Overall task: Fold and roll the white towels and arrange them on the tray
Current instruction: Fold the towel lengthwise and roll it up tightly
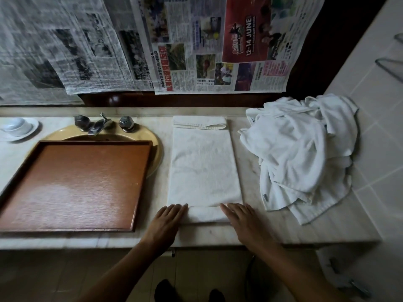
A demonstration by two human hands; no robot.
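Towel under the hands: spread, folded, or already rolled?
Folded: the white towel lies as a long flat strip, not rolled; its near end is turned over, under the left hand and right hand.

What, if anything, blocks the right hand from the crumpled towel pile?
Probably reachable; nothing blocks it. The right hand rests flat on the folded towel; the crumpled towel pile lies just to its right on the counter, only bare marble between.

Left hand (169,221) is flat, palm down, fingers straight and close together, pointing forward. Right hand (242,221) mirrors it, level alongside with a gap between. Bare forearms (122,264) angle inward from below.
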